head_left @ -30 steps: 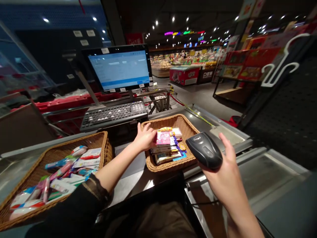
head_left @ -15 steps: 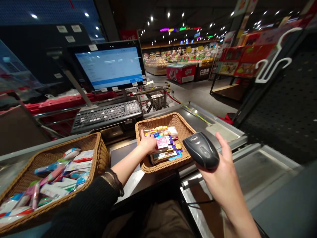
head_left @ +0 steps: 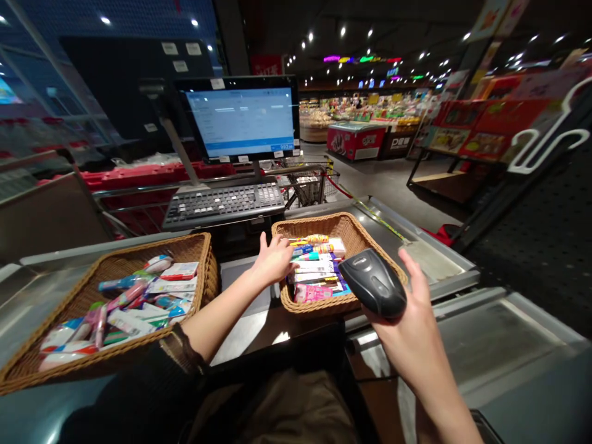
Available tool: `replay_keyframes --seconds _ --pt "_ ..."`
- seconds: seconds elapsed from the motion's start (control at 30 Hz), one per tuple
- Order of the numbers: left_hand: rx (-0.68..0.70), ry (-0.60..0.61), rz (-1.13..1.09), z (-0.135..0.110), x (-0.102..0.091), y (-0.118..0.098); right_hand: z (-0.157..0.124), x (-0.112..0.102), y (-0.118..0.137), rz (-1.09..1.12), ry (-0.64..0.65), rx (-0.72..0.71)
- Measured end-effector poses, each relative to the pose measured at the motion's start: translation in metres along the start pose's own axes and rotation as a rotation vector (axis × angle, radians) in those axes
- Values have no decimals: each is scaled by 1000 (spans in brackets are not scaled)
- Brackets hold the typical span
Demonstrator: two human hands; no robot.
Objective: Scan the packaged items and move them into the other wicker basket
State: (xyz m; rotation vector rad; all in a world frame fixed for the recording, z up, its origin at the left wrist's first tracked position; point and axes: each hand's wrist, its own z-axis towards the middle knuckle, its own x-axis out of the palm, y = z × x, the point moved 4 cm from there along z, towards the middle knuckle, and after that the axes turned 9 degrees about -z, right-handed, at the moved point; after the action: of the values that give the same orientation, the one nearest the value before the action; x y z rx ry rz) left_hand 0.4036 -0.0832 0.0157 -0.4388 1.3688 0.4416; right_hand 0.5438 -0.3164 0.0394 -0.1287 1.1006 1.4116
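My right hand [head_left: 409,327] grips a black barcode scanner [head_left: 374,283], its head pointing left over the right wicker basket [head_left: 340,221]. My left hand [head_left: 272,260] is at this basket's left rim, thumb raised and apart from the fingers, which reach just inside beside the packs. No item shows in it, though its palm side is hidden. The right basket holds several small packaged goods: yellow-patterned packs [head_left: 317,239], a white narrow box [head_left: 317,267] and a pink pack [head_left: 313,292] at the front. The left wicker basket [head_left: 210,259] carries several tubes and packets, among them a blue one [head_left: 118,283].
Behind the baskets stand a keyboard [head_left: 226,200] and a lit monitor [head_left: 245,123]. Right of the right basket is a metal counter [head_left: 435,259]. Beyond it are a shopping cart [head_left: 308,185], a red freezer [head_left: 356,140] and a white hook [head_left: 546,135].
My left hand has drawn back leftward from the packs to the rim. The pink pack now lies nearer the front of the basket. The view has swung left; the scanner stays in my right hand.
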Motion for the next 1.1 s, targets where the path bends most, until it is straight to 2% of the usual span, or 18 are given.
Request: replay_keyframes --seconds 0.13,0.23,0.53,0.63,0.73,0.83,1.03,1.1 --pt "-93 -112 -3 -44 -21 39 -1 13 13 7 37 -79" --pt "-181 -120 -2 -82 -27 73 -4 26 26 25 70 -159" --pt "-429 38 34 -200 -34 184 -16 69 78 85 169 -378" --pt "-541 154 12 -230 -37 213 -22 76 96 120 202 -389" --pt "-609 316 2 -254 -37 228 -27 81 110 127 220 -386" --pt "-606 391 -4 -269 -34 234 -31 87 117 110 265 -442" --pt "-481 330 -47 -284 -24 249 -34 94 126 96 309 -482" --pt "-427 263 -61 -286 -24 254 -35 94 133 105 314 -490"
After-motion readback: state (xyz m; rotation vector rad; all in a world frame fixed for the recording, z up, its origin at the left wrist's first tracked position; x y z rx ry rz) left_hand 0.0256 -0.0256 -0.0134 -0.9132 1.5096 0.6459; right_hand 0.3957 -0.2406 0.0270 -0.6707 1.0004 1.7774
